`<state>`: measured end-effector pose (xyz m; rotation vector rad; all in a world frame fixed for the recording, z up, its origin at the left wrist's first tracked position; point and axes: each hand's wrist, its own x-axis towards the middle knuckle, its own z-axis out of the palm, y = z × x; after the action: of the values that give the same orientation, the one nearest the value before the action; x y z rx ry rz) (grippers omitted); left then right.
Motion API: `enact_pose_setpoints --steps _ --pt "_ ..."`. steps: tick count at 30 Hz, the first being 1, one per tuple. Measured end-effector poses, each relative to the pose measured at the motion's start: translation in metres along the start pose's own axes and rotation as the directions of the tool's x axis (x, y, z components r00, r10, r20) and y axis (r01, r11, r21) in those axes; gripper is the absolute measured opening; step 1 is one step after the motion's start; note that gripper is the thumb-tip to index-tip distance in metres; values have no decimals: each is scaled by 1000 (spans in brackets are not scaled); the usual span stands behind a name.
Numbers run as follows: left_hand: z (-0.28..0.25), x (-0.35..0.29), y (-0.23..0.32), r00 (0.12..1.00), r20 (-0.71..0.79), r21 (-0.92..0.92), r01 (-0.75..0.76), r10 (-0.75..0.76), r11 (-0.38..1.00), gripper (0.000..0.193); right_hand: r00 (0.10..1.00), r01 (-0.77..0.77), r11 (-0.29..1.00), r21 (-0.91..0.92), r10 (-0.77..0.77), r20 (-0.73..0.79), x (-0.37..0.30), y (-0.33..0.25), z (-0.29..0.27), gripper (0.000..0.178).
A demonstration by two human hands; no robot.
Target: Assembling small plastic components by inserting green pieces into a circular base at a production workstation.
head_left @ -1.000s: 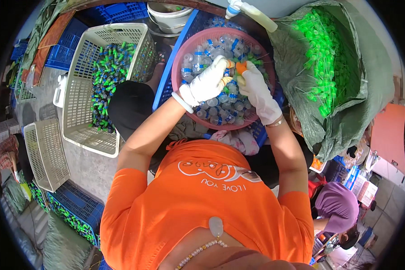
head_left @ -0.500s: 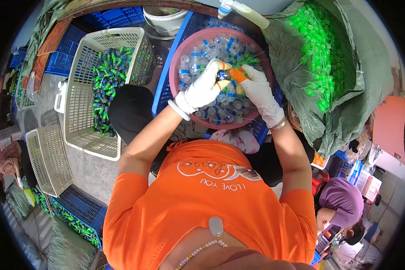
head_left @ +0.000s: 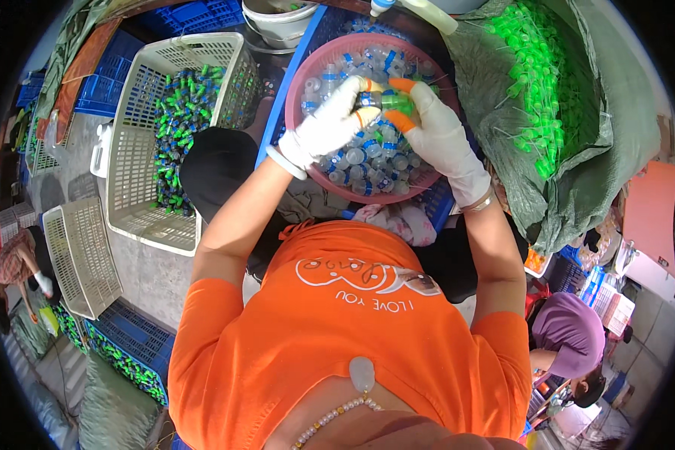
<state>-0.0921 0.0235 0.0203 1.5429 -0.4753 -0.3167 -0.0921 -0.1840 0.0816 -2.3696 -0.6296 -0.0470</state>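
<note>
Above a pink tub (head_left: 295,97) of small clear bottles (head_left: 364,161) with blue bands, my white-gloved hands meet. My left hand (head_left: 326,127) is closed around a small bottle (head_left: 369,100) with dark contents, held on its side between thumb and fingers. The bottle's green cap (head_left: 399,103) points right. My right hand (head_left: 439,135), with orange fingertips, is at that cap. Its thumb and finger are spread to either side of the cap, with gaps showing. Parts of the bottle are hidden by the left fingers.
A white crate (head_left: 124,150) of dark bottles with green caps stands at left. At right, a green sack (head_left: 495,142) holds bright green caps (head_left: 536,90) with thin stems. The tub rests in a blue crate (head_left: 277,112). Other people are at the far left and lower right.
My right thumb and finger have moved apart around the cap, and the green cap now shows on the bottle. Both hands have shifted slightly up, away from my body.
</note>
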Motion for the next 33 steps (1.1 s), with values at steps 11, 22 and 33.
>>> enact_pose_setpoints --steps 11,22,33 --pt "-6 -20 4 951 -83 489 -223 299 843 35 856 -510 655 558 453 250 -11 14 26 33" --pt "-47 -40 -30 904 -129 879 -86 407 469 39 975 -195 748 -634 221 -39 -53 56 43 28" --pt "-17 -9 -38 957 -4 842 -154 291 517 34 966 -253 909 -332 217 -144 -35 63 56 33"
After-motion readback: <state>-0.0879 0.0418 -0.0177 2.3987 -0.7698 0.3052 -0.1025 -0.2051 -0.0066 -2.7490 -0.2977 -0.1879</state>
